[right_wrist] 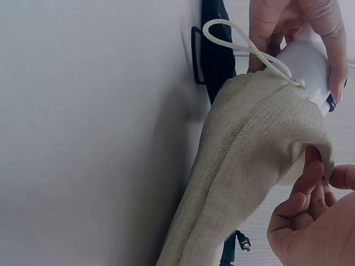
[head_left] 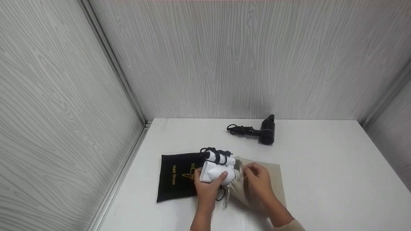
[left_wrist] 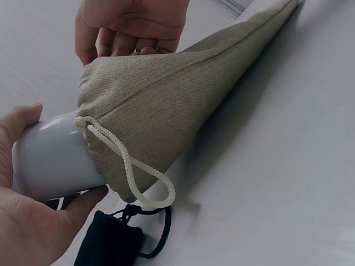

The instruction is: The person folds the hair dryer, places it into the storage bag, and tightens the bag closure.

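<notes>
My left hand [head_left: 208, 187] grips a white hair dryer [head_left: 214, 173] by its barrel, nozzle toward the left. Its handle is folded beside the barrel, with a black cord wound round it. The barrel's rear end sits inside the mouth of a beige drawstring bag [left_wrist: 150, 100]. With thumb and fingers my right hand [head_left: 259, 179] pinches the edge of that mouth, seen close up in the right wrist view. A cream cord loop [left_wrist: 130, 166] hangs from the bag's mouth. The rest of the bag trails down to the table.
A black pouch [head_left: 173, 189] printed "Hair Dryer" lies flat at the left, partly behind my left hand. Farther back on the white table [head_left: 321, 160] lies a black hair dryer [head_left: 267, 131] with its cord bundled. Grey wood-grain panels [head_left: 240, 64] stand behind and at both sides.
</notes>
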`<state>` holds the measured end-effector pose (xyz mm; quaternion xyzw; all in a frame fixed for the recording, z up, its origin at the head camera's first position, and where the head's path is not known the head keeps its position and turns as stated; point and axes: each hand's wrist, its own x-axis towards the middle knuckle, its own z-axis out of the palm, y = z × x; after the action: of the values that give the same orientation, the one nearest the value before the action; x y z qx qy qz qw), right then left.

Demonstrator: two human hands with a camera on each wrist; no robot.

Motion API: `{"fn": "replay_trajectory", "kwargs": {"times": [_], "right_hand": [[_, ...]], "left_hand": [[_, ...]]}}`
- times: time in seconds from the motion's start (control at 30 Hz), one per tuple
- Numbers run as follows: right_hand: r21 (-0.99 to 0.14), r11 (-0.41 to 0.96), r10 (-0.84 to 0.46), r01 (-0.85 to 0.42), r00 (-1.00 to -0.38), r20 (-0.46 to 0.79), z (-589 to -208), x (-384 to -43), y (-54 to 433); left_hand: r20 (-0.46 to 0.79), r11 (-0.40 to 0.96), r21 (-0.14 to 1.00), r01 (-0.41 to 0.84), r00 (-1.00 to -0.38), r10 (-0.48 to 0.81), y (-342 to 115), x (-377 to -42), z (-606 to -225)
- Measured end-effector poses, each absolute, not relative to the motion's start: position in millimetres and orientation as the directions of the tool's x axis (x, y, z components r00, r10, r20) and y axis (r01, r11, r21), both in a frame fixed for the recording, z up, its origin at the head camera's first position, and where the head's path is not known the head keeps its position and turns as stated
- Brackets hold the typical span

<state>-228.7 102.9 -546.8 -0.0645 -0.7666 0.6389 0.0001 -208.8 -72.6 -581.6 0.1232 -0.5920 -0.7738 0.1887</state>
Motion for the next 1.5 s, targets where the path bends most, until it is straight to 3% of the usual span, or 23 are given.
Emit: {"fn": "replay_trajectory", "kwargs": {"times": [0.5, 1.0, 1.5], "right_hand": [[-0.989, 0.085, 0.009, 0.125, -0.992, -0.124, -550, -236, 103], [-0.97, 0.196, 0.054, 0.146, -0.989, -0.138, -555, -240, 106], [-0.97, 0.035, 0.069, 0.239, -0.969, -0.237, -550, -243, 109]], "left_hand": [[0.05, -0.235, 0.959, 0.158, -0.912, -0.407, -68, -205, -581], [0.068, -0.169, 0.975, 0.142, -0.922, -0.381, -64, -202, -581], [0.045, -0.147, 0.984, 0.1, -0.941, -0.334, -67, -200, -581]]}}
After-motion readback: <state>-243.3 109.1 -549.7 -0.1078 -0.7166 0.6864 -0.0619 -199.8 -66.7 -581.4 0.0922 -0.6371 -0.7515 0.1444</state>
